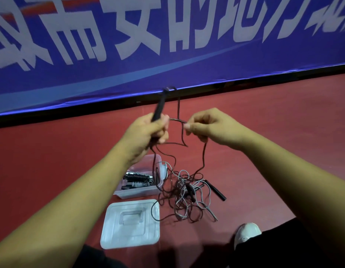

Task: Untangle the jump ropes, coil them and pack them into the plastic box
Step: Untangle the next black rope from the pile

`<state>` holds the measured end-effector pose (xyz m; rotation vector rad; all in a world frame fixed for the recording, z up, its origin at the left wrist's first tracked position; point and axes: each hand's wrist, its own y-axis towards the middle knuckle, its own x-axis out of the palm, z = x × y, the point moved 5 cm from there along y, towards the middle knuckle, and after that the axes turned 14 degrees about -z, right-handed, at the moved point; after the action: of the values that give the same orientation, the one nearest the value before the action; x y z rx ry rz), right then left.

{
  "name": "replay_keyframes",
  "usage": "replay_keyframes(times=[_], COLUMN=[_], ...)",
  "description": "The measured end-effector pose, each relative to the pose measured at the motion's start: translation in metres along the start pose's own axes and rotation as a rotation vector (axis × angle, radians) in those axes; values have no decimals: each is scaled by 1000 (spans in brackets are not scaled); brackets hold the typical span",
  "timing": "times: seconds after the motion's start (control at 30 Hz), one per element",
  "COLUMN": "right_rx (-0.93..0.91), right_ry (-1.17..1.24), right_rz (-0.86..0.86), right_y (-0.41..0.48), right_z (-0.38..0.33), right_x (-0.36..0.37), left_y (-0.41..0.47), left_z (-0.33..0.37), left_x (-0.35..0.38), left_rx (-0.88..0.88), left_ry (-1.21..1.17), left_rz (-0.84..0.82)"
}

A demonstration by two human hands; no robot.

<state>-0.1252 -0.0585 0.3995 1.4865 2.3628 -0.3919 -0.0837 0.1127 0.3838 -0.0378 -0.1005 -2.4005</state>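
A blue banner backs the red floor, where a clear lid lies just before the open plastic box. The box already holds coiled ropes. Touching its right side sprawls the tangle of dark and grey cords, directly under the raised hands. The left hand is fisted round a black handle, whose long axis tilts up and away. The right hand pinches the dark cord, which runs roughly level between the hands, then drops from the right fingers into the tangle. The likely next pull is upward, and the left hand is nearer the box.
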Motion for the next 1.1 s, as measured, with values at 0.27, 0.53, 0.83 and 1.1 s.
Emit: replay_keyframes(times=[0.27, 0.53, 0.83, 1.1], right_rx=[385, 37, 13, 375], right_ry=[60, 92, -46, -141], right_rz=[-269, 47, 25, -316], right_y=[-22, -11, -10, -24], right_z=[100, -5, -16, 68], right_x=[-11, -16, 1, -16], left_y=[-6, -7, 2, 3], left_z=[15, -2, -3, 10], left_x=[-48, -57, 14, -46], left_rx=[70, -285, -122, 72], left_ry=[-339, 695, 482, -398], left_rz=[246, 436, -149, 356])
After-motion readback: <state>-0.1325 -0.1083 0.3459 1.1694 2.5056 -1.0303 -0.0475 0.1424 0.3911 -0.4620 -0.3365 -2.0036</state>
